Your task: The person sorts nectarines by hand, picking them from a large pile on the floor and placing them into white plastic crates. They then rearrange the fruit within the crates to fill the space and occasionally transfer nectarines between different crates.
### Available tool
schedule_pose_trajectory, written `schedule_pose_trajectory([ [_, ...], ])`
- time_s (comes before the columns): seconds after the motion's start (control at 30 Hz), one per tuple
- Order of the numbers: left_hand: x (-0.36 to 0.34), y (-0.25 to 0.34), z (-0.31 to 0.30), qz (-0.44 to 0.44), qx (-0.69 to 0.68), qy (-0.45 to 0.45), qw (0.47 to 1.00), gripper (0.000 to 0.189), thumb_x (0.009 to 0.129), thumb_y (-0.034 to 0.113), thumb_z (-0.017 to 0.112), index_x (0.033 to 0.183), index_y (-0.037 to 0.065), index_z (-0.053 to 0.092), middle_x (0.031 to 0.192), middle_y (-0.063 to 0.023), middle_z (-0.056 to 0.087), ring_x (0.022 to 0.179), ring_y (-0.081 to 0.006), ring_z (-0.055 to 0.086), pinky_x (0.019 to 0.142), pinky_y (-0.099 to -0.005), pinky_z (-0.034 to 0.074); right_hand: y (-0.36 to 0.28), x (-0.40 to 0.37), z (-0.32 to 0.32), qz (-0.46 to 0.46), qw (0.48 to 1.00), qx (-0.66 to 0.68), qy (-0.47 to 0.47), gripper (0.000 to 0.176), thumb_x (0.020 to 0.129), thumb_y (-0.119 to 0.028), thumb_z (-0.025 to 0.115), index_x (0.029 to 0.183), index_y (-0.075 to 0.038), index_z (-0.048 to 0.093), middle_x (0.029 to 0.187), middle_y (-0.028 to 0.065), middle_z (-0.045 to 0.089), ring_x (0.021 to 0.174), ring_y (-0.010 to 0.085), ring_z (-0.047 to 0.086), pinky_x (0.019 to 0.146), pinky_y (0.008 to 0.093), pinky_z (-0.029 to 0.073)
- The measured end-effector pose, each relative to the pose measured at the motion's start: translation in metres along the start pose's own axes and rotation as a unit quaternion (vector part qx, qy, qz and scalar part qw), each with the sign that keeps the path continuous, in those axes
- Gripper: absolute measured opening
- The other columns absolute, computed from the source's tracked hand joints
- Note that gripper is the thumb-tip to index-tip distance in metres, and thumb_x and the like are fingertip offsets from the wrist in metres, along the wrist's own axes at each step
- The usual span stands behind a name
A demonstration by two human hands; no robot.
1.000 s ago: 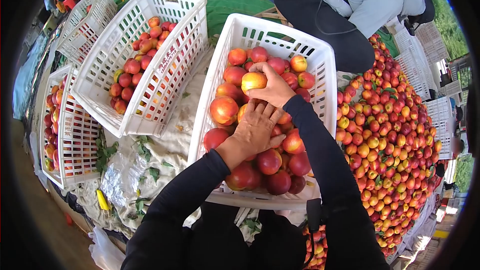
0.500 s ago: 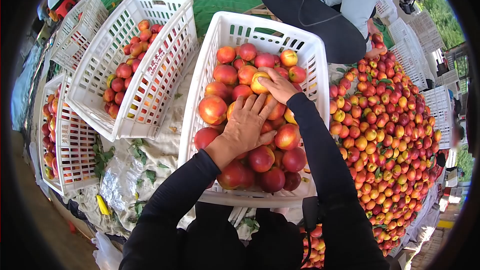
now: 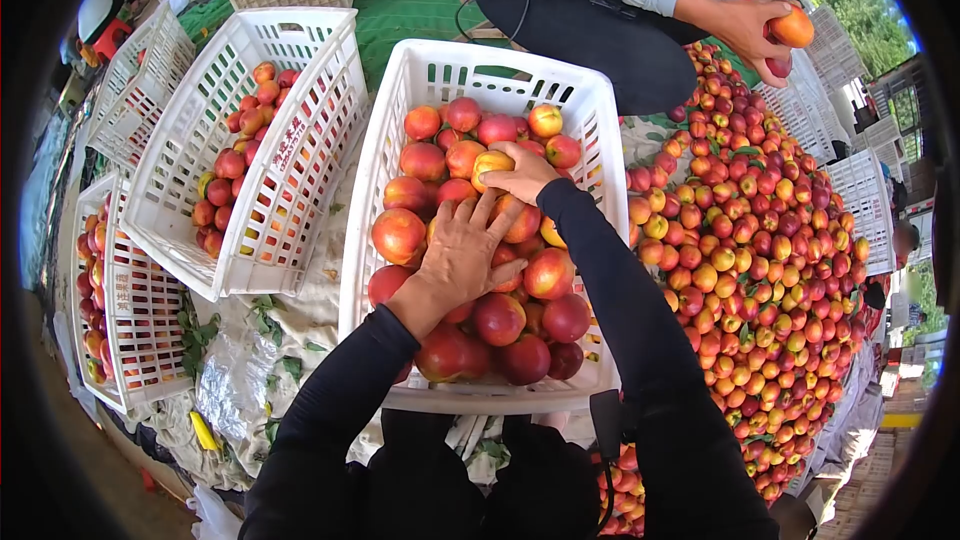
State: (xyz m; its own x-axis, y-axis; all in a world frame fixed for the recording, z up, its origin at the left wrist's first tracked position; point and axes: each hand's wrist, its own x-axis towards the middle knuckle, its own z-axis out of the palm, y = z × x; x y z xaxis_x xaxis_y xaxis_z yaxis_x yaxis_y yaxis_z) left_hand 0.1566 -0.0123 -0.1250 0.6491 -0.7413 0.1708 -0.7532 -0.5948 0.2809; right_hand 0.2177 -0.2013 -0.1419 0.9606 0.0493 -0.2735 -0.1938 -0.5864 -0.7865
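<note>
A white plastic crate (image 3: 490, 403) stands in front of me, with many red and yellow nectarines (image 3: 498, 319) in it. My left hand (image 3: 452, 255) lies across the fruit in the middle of the crate, palm down and fingers spread, touching several pieces. Just beyond it, my right hand (image 3: 525, 177) has its thumb and fingers around a yellowish nectarine (image 3: 489, 167) at the top of the layer. The right fingers are partly hidden behind that fruit.
To the right spreads a large heap of nectarines (image 3: 755, 270). A co-worker's hand (image 3: 745, 35) holds fruit above it. More white crates (image 3: 310, 155) with nectarines stand at left, near a yellow object (image 3: 204, 432) and leaves on the cloth. Green sheeting (image 3: 410, 0) lies behind.
My view has shifted slightly, so the crates sit further left. Both my hands keep nearly the same places on the fruit. The co-worker's hands have risen from the heap, holding nectarines.
</note>
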Motion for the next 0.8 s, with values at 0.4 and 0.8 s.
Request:
schedule_pose_trajectory([
  [0.4,0.0,0.0,-0.001,0.009,-0.012,0.01,1.0,0.084,0.082,0.049,0.066,0.15,0.016,0.03,0.128,-0.0236,0.055,0.118,-0.0374,0.052,0.105,-0.0521,0.033,0.018,-0.055,-0.046,0.01,0.954,-0.287,0.089,0.057,0.086,-0.041,0.064,0.128,-0.008,0.044,0.121,0.0183,0.06,0.109,0.0377,0.06,0.092,0.045,0.047],
  [0.8,0.001,0.0,0.003,0.007,-0.014,0.01,1.0,0.082,0.082,0.048,0.066,0.149,0.015,0.031,0.127,-0.0235,0.055,0.118,-0.0363,0.052,0.107,-0.0522,0.032,0.038,-0.03,-0.018,-0.14,0.974,0.032,0.174,0.054,0.079,-0.021,0.076,0.121,-0.003,0.046,0.119,0.0151,0.056,0.113,0.0298,0.054,0.1,0.0388,0.042],
])
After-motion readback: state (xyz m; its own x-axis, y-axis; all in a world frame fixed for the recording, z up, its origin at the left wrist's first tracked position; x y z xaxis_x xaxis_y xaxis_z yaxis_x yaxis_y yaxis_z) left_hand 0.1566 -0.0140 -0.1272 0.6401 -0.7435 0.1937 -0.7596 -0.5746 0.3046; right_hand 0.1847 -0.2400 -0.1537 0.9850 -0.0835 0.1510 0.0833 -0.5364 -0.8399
